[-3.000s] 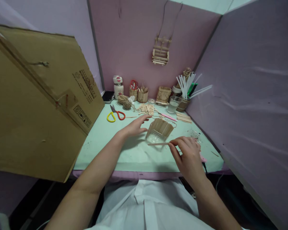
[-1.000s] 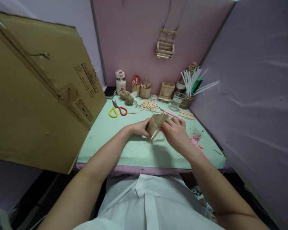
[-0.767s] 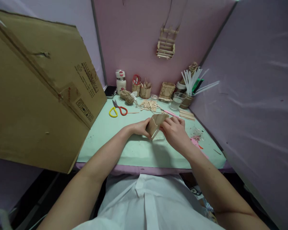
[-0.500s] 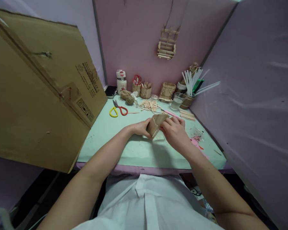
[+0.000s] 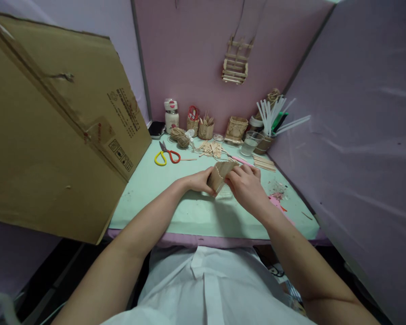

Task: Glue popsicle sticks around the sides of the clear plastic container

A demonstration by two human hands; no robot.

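Tilted above the middle of the table is a small brown box-like piece with a pale braided line along its edge. My left hand grips its left side, thumb toward me and fingers behind. On its right side, my right hand is closed with fingertips pinched at the edge; whether a smaller piece sits between them is hidden. A pink-handled tool lies just behind my right hand, near a loose heap of short wooden sticks.
Scissors with yellow and red handles lie left. Along the back stand a white bottle, a stick-filled cup, a woven box, a clear cup of water and white glue sticks. Cardboard leans at left.
Almost nothing differs. Both hands keep their hold on the brown piece, with at most a tiny shift.
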